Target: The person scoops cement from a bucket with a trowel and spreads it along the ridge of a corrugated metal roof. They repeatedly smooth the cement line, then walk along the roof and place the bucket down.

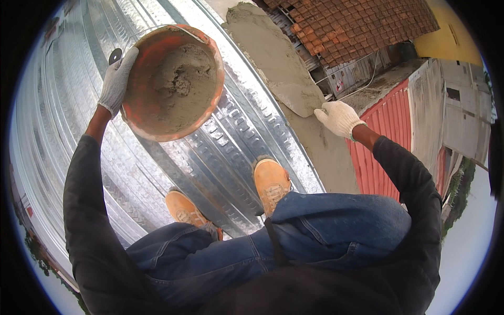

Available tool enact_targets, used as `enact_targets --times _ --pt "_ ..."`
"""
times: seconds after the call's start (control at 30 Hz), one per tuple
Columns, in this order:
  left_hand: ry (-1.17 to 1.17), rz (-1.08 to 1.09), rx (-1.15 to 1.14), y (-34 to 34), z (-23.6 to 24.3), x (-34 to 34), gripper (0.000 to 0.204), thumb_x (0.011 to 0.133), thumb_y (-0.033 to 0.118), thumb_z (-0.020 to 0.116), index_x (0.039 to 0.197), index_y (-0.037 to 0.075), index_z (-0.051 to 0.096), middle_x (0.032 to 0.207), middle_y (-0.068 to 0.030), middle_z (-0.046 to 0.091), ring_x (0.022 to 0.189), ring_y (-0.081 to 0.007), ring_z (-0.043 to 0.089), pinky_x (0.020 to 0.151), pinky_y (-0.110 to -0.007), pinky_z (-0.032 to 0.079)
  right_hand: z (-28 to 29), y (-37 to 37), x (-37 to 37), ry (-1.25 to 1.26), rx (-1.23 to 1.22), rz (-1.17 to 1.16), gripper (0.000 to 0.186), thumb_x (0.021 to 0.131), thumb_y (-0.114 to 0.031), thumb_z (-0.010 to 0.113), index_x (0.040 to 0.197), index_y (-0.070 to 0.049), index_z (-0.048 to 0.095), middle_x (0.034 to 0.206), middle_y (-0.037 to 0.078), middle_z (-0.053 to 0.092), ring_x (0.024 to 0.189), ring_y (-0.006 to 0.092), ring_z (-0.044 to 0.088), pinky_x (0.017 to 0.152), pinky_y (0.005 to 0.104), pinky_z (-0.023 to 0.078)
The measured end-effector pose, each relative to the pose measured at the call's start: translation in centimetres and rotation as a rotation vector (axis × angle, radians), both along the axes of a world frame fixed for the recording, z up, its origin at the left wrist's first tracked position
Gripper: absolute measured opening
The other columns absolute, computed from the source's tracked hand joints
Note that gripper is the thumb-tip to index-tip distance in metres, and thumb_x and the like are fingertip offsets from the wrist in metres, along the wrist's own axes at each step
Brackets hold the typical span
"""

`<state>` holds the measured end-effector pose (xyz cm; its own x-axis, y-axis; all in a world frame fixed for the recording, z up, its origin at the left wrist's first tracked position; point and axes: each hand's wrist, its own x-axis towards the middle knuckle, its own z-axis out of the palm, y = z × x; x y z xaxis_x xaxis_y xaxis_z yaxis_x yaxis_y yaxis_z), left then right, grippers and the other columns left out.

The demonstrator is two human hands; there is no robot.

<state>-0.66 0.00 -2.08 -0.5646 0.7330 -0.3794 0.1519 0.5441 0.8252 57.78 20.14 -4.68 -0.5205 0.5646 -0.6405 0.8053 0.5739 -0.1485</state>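
My left hand point(115, 81) in a pale knit glove grips the left side of an orange bucket point(147, 105) with a wire handle, beside a small black disc point(114, 55). Grey wet mortar point(181, 84) lies inside the bucket. My right hand point(338, 118), also gloved, has its fingers curled at the rounded lower end of a slab of smeared grey mortar point(268, 58) along the wall top; whether it holds a tool there I cannot make out.
Ribbed shiny metal sheeting point(63, 121) lies under my orange boots point(270, 178). Beyond the mortared edge point(331, 163) are a lower red corrugated surface point(383, 147), a tiled roof point(357, 26), a yellow wall point(451, 31) and other buildings, apparently a drop.
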Motion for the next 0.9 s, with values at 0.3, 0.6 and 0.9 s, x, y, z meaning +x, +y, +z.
enact_targets --times 0.3,0.6,0.9 --pt "0.013 0.001 0.009 0.2 0.3 0.2 0.072 0.110 0.061 0.071 0.137 -0.005 0.077 0.122 -0.0097 0.080 0.109 -0.0149 0.074 0.099 -0.031 0.058 1.0 -4.0 5.2 -0.103 -0.031 -0.019 0.051 0.110 -0.041 0.058 0.099 0.004 0.079 0.100 0.030 0.078 0.102 0.0485 0.077 0.096 0.0577 0.059" --pt "0.035 -0.007 -0.042 0.3 0.1 -0.1 0.075 0.110 0.063 0.070 0.141 -0.005 0.075 0.125 -0.0104 0.079 0.113 -0.0165 0.074 0.103 -0.031 0.057 1.2 -4.6 10.9 -0.137 -0.011 0.057 0.047 0.111 -0.041 0.059 0.097 0.001 0.076 0.094 0.027 0.077 0.096 0.0475 0.076 0.089 0.0581 0.058" --pt "0.005 0.002 0.000 0.1 -0.2 -0.6 0.076 0.110 0.063 0.070 0.143 -0.006 0.074 0.128 -0.0095 0.078 0.116 -0.0161 0.073 0.104 -0.031 0.056 0.9 -4.4 2.0 0.050 -0.064 -0.183 0.057 0.113 -0.044 0.055 0.104 0.008 0.076 0.102 0.035 0.075 0.103 0.0541 0.073 0.094 0.0604 0.056"
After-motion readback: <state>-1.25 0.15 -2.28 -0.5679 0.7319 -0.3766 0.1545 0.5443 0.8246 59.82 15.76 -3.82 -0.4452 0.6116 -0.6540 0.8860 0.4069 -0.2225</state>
